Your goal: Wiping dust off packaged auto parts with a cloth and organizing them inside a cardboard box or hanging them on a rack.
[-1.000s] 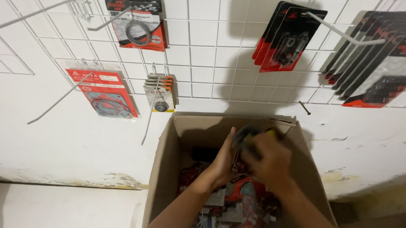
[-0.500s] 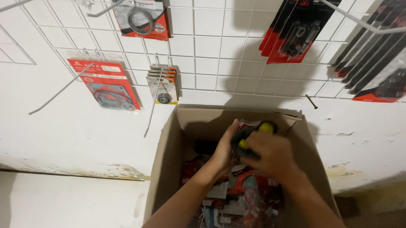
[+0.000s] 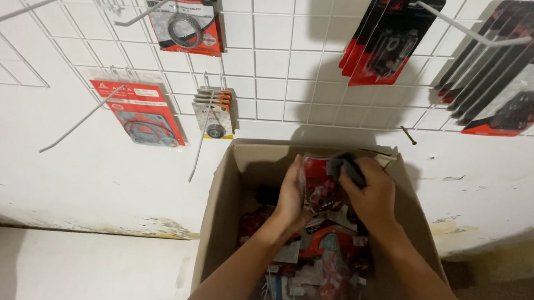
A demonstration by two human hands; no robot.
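Head view: both hands were over the cardboard box (image 3: 226, 185), w/ the left hand (image 3: 292, 193) and right hand (image 3: 371, 193) gripping 1 red blister pack (image 3: 318, 186) between them. Pack stood approx. upright, long axis vertical, just above the loose packs (image 3: 321, 268) inside; left hand sat nearer its edge, right hand clenched on its top.

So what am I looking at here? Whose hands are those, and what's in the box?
The picture comes from a camera worn on a person's head, looking down at their own two hands. The left hand and right hand hold a red packet between them above an open cardboard box. The box is full of more packets, mostly red. Behind it is a white wire grid on the wall, where hanging packets sit on long hooks.
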